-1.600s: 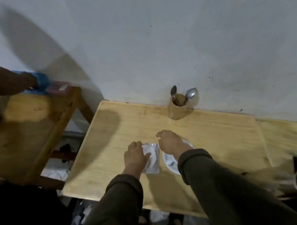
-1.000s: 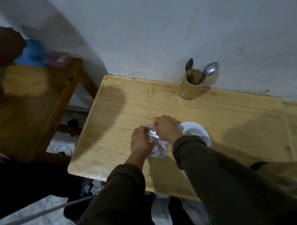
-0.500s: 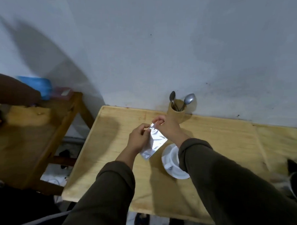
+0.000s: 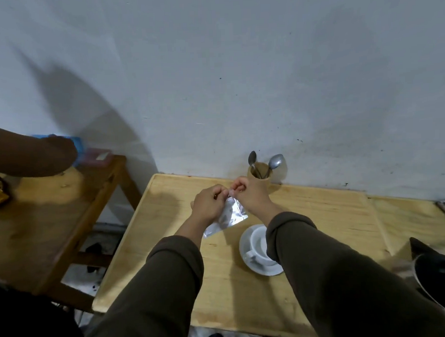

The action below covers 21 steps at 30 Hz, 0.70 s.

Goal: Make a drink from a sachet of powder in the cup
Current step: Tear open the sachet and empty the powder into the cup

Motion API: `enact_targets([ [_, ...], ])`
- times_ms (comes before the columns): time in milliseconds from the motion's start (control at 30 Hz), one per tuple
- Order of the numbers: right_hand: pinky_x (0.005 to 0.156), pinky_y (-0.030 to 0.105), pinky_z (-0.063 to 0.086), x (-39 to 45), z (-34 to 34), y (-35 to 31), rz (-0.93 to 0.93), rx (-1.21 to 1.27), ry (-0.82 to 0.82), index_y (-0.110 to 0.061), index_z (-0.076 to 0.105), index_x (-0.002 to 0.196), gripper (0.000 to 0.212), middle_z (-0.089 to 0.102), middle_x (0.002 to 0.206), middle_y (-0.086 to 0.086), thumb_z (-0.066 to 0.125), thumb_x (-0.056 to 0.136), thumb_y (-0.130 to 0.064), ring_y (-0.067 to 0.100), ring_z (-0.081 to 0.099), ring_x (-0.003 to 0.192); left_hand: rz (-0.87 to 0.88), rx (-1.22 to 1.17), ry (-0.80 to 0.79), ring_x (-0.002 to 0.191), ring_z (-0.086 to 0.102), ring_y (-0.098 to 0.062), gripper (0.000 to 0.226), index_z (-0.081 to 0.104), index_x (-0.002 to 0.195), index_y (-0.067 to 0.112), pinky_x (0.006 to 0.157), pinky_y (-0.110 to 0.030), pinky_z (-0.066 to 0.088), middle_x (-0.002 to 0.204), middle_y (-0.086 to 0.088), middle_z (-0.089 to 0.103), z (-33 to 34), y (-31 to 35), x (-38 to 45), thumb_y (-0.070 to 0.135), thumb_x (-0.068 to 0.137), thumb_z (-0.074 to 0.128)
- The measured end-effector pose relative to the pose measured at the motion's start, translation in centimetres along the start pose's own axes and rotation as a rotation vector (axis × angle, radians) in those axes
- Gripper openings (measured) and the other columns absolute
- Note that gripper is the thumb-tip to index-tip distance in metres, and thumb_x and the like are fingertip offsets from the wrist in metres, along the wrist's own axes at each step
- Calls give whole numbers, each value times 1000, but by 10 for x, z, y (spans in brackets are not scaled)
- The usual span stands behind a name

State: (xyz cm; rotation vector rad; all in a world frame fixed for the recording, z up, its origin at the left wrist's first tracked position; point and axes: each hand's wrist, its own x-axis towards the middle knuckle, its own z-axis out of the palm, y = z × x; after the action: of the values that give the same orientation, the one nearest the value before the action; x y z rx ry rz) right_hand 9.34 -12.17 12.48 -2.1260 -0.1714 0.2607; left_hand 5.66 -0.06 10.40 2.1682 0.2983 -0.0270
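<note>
Head camera: I am pinching the top edge of the silver sachet (image 4: 227, 217) between my left hand (image 4: 209, 204) and my right hand (image 4: 250, 193), both raised above the wooden table (image 4: 320, 215) with fingertips close together, as if starting a tear. The sachet is hanging tilted below my hands, just beside and above the white cup (image 4: 258, 244) on its saucer (image 4: 248, 262). Beyond them, a wooden holder (image 4: 259, 180) with two spoons (image 4: 274, 163) is standing against the wall. A sudden rip could be scattering powder over the table, since the sachet is not over the cup. My right sleeve is hiding part of the cup, a dark vessel (image 4: 440, 283) is cut off at right, and whether the sachet is already open is hard to make out.
</note>
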Motion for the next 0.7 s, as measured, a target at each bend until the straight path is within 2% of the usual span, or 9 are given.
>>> enact_targets([
  [100,68,32,45,-1,4,-1,-14,-8,9,-29,51,56,39,50,62,-9,65,79,0,15,49,65,-39,-49,-8,74,50,-15,30,56,67,29,73,-30,36,70,6,58,1,-2,-1,22,94,43],
  [167,74,35,46,-1,7,-2,-57,-41,25,-22,56,60,31,48,66,-11,64,78,2,17,49,72,-89,-165,-20,72,48,-15,35,55,61,28,72,-29,36,66,7,55,3,-2,-2,21,94,43],
  [233,77,34,45,-1,10,-2,-102,-65,39,-11,64,71,15,48,68,-10,65,78,2,17,49,75,-141,-274,-26,70,46,-15,37,55,58,26,68,-29,37,64,6,53,4,-2,-4,19,92,44],
  [333,76,31,43,0,12,-2,-127,-91,47,-12,63,74,15,52,79,1,64,79,2,16,48,75,-204,-366,-35,67,45,-14,36,56,57,24,62,-27,36,65,4,54,3,1,-5,16,91,45],
  [400,72,27,41,0,12,-3,-152,-107,48,-8,65,76,12,52,80,2,63,79,3,16,48,74,-253,-398,-42,69,47,-15,35,57,56,23,66,-27,38,68,2,55,3,2,-4,15,88,46],
  [500,67,21,37,-1,14,-3,-213,-157,33,-3,67,77,11,48,73,-4,61,78,5,17,49,76,-328,-462,-50,75,50,-22,28,59,51,23,73,-33,40,73,-4,58,3,2,-4,16,74,46],
  [567,72,25,40,-1,13,-2,-217,-178,22,-6,68,77,10,49,76,-3,63,79,3,20,51,82,-360,-485,-56,78,52,-23,26,61,48,24,73,-34,41,73,-5,60,5,2,-3,17,69,46],
  [633,81,31,43,-2,10,0,-218,-198,-9,-10,69,78,9,49,81,-3,65,79,-2,21,52,89,-383,-479,-45,79,54,-23,31,62,49,26,75,-33,42,75,-3,62,6,2,-1,15,74,47],
  [700,83,31,41,-4,7,2,-246,-229,-60,-9,69,79,5,47,84,-3,67,79,-4,19,49,89,-410,-479,-1,79,53,-21,31,62,56,24,76,-31,42,74,-1,61,5,2,1,13,79,46],
])
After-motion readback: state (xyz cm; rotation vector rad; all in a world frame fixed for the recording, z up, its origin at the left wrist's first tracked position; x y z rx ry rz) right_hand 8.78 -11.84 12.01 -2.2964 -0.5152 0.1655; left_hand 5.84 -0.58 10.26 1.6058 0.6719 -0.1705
